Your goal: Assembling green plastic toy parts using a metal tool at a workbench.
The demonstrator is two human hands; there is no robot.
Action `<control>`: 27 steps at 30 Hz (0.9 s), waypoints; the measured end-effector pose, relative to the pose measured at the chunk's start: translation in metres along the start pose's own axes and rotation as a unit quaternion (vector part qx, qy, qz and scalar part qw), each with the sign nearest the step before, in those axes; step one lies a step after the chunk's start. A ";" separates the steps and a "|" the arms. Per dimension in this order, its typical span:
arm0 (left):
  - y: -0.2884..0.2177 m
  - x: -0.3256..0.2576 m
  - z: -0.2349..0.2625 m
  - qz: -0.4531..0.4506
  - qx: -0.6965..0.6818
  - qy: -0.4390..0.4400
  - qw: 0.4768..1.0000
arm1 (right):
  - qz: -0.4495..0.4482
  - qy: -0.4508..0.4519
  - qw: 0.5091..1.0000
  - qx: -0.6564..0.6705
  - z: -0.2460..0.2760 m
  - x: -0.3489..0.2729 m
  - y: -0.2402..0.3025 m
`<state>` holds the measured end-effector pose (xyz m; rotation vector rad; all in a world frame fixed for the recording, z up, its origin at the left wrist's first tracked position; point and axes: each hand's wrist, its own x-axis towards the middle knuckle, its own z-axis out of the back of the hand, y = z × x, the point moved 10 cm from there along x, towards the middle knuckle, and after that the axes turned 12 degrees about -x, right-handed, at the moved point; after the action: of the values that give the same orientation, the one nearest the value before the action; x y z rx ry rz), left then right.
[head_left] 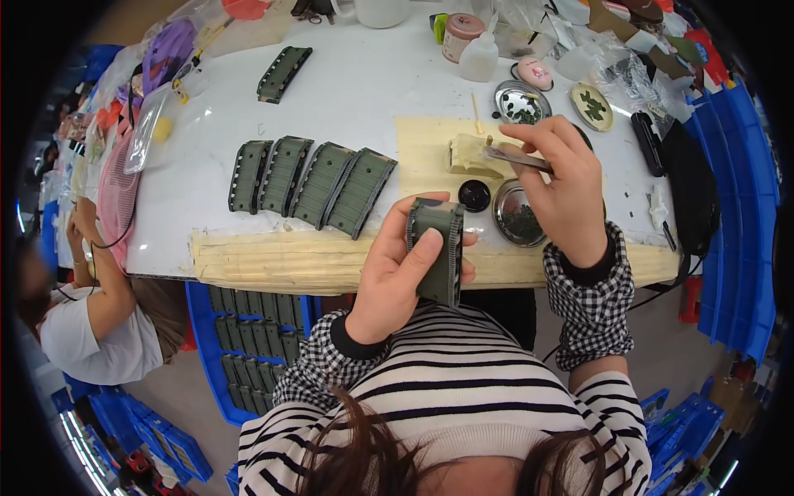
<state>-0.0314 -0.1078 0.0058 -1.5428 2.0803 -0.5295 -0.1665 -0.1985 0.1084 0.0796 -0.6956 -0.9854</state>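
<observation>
My left hand (393, 285) is closed round a dark green, ribbed, slightly curved plastic piece (434, 244), held upright over the table's front edge with the thumb on its face. Metal tweezers (529, 160) are pinched in my right hand (571, 182). Their tip is at a pale yellow, wrapped-looking block (471, 157) on a yellowish sheet (418, 136); whether it touches or grips anything there I cannot tell. Just below the block is a small round black pot (474, 195). Beneath my right hand stands a metal dish (521, 213) of small dark green bits.
Several matching green pieces (310, 186) stand in a row at left, with a single one (284, 74) farther back. Dishes of green bits (523, 101), a white bottle (480, 58) and plastic bags fill the back right. A blue crate (217, 347) sits below; another person (99, 306) works at left.
</observation>
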 end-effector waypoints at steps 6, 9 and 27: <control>0.010 0.002 0.000 0.044 -0.155 0.038 0.986 | -0.005 0.037 0.999 0.003 -0.019 0.007 -0.002; 0.013 0.003 0.000 0.064 -0.211 0.040 0.974 | 0.015 0.006 1.000 0.021 -0.012 0.007 0.001; 0.026 0.001 -0.007 0.109 -0.231 0.057 0.965 | -0.148 0.049 0.879 0.450 -0.015 -0.027 0.027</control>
<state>-0.0562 -0.1010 -0.0037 -1.5176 2.5536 -0.0506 -0.1471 -0.1653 0.0926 1.0760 -1.0218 -0.8630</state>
